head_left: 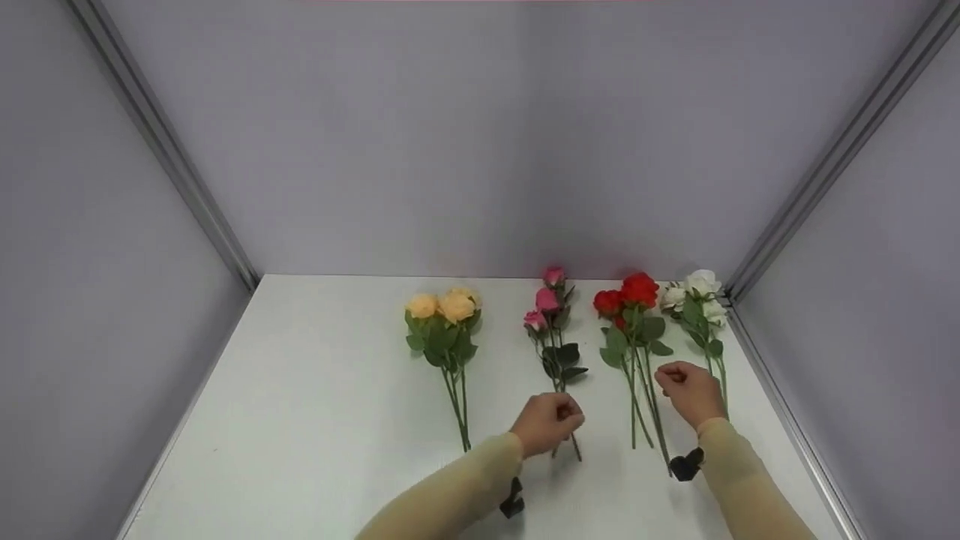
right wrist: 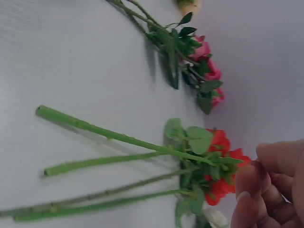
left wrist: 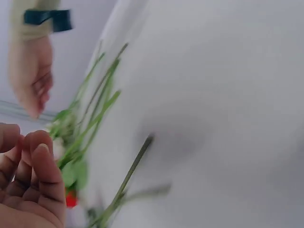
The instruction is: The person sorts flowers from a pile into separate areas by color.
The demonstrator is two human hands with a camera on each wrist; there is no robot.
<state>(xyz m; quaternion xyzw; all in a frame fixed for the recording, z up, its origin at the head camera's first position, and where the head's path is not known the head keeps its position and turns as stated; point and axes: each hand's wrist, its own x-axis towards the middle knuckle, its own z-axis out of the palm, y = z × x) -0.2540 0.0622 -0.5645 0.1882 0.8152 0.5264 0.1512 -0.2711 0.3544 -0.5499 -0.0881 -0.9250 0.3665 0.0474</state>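
Note:
My left hand [head_left: 547, 424], its fingers loosely curled, is over the lower stems of the pink roses [head_left: 547, 300]; I see nothing between the fingertips. In the left wrist view a bare stem end [left wrist: 137, 161] lies near that hand. My right hand [head_left: 690, 390] is between the red roses [head_left: 639, 290] and the white roses [head_left: 703, 283]. Its thumb and forefinger come together, and no flower is visibly held there. A thin green leaf tip [right wrist: 230, 161] shows close by its fingertips in the right wrist view.
Yellow roses [head_left: 456, 306] lie in a bunch left of the pink ones. All the bunches lie on a white table [head_left: 300, 390], blooms toward the back wall [head_left: 420, 150]. Grey panels with metal edges [head_left: 799, 450] stand at both sides. Each wrist carries a dark strap [head_left: 686, 465].

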